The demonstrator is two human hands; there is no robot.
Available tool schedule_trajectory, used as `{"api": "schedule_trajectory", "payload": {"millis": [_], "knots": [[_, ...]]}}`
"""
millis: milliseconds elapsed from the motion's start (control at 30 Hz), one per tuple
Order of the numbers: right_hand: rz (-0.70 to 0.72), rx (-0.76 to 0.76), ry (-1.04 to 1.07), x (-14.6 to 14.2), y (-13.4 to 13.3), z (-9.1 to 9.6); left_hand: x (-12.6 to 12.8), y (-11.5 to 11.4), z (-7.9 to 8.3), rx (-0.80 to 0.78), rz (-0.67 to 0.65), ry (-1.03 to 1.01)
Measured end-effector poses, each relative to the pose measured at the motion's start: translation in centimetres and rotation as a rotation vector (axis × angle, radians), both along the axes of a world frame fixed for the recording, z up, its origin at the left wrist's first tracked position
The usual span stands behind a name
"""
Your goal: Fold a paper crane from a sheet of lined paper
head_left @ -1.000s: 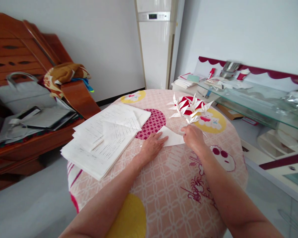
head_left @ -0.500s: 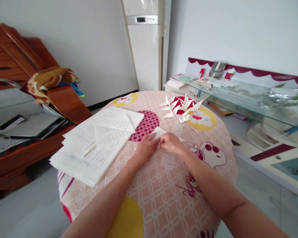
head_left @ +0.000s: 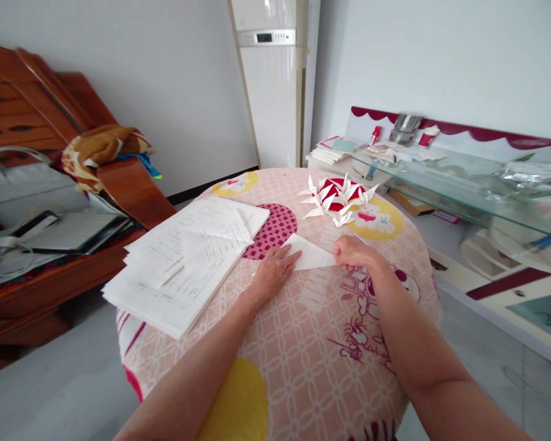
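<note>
A white sheet of paper (head_left: 308, 253), folded to a triangle-like shape, lies flat on the round table. My left hand (head_left: 275, 272) rests on its left part, fingers stretched out and lying flat. At the paper's right corner my right hand (head_left: 351, 252) is closed in a fist, its knuckles touching the edge; the inside of the fist is hidden. Beyond the paper stand several white folded paper cranes (head_left: 335, 199), grouped over a red patch of the cloth. To the left lies a stack of printed sheets (head_left: 183, 269), with a folded sheet (head_left: 215, 242) on top.
A pink patterned tablecloth (head_left: 298, 349) covers the table. On the left is a wooden bench (head_left: 133, 190) with clothes (head_left: 105, 153) and a grey bag (head_left: 22, 184). A glass-topped cabinet (head_left: 454, 184) runs along the right wall. A tall white air conditioner (head_left: 275, 98) stands behind.
My right fist has slid right along the paper's near edge, from beside my left hand to the right corner, uncovering the middle of the paper. My left hand stays on the paper.
</note>
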State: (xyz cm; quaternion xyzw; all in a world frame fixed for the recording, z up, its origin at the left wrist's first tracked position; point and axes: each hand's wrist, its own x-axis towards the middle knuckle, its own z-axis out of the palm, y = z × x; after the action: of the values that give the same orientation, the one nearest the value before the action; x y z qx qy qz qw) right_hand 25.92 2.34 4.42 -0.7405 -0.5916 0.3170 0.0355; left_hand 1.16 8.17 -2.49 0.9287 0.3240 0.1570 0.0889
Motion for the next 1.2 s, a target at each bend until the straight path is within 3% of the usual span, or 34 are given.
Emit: {"api": "schedule_trajectory", "payload": {"millis": [167,333,467,600,733,967,1200], "knots": [[-0.036,0.011,-0.101,1.8,-0.8,1.3,0.0,0.0,0.0,-0.006,0.018,-0.008],[-0.027,0.419,0.127,-1.5,0.0,0.1,0.3,-0.4,-0.1,-0.034,0.047,-0.053],[0.101,0.401,0.065,-5.0,1.3,-2.1,0.9,-0.9,-0.2,-0.019,0.117,-0.089],[0.126,0.409,-0.013,-5.8,1.6,-3.2,1.1,-1.1,-0.1,-0.056,0.139,-0.093],[0.114,0.401,0.018,-5.4,1.5,-3.2,0.3,-0.9,0.0,-0.134,0.157,-0.137],[0.095,0.386,0.056,-5.5,1.4,-3.1,-3.1,0.0,0.2,-0.233,0.175,-0.230],[0.094,0.384,0.064,-5.5,1.4,-2.9,-5.7,1.3,1.0,-0.324,0.140,-0.157]]}}
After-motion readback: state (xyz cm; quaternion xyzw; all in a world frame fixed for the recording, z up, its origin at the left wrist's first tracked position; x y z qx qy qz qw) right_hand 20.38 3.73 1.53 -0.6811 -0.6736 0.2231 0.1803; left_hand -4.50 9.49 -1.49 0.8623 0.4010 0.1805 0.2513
